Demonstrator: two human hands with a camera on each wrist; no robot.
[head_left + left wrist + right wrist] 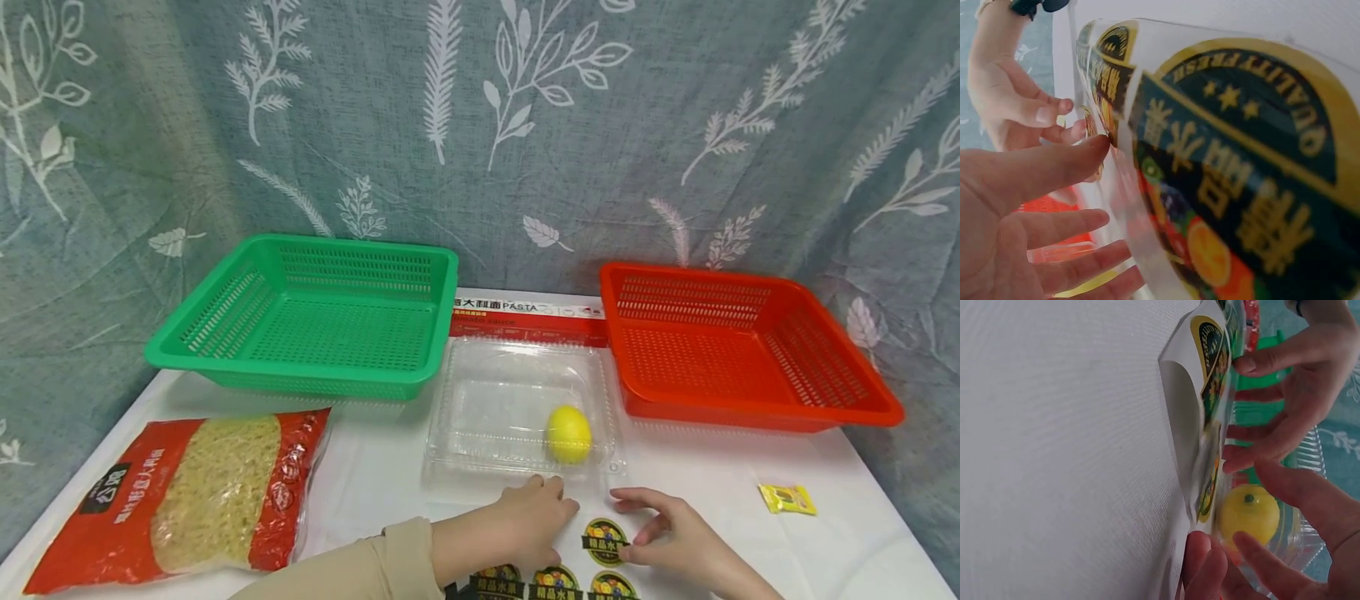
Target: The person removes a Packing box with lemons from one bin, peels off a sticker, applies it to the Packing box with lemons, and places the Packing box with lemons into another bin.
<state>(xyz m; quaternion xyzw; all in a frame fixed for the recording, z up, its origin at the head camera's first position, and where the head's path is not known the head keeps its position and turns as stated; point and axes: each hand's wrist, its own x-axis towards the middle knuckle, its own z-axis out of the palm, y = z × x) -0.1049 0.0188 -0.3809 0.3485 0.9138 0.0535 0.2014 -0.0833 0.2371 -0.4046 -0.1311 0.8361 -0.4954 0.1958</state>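
A sheet of round fruit labels (556,583), black and gold with Chinese lettering, lies at the front of the table. My left hand (528,521) reaches over it; in the left wrist view the thumb (1079,159) touches the sheet and the other fingers spread out fairly straight. At the sheet's right edge, my right hand (671,533) pinches the margin beside the end label (603,542), its index finger held out apart. The right wrist view shows the sheet (1182,415) bent up from the table there. Just beyond both hands, a yellow lemon-like fruit (568,435) sits in a clear plastic clamshell box (495,404).
A green basket (337,333) stands at back left and a red basket (697,358) at back right. Between them lies a red and white pasta box (525,321). A pasta bag (217,492) occupies the left side; a small yellow packet (787,498) lies right.
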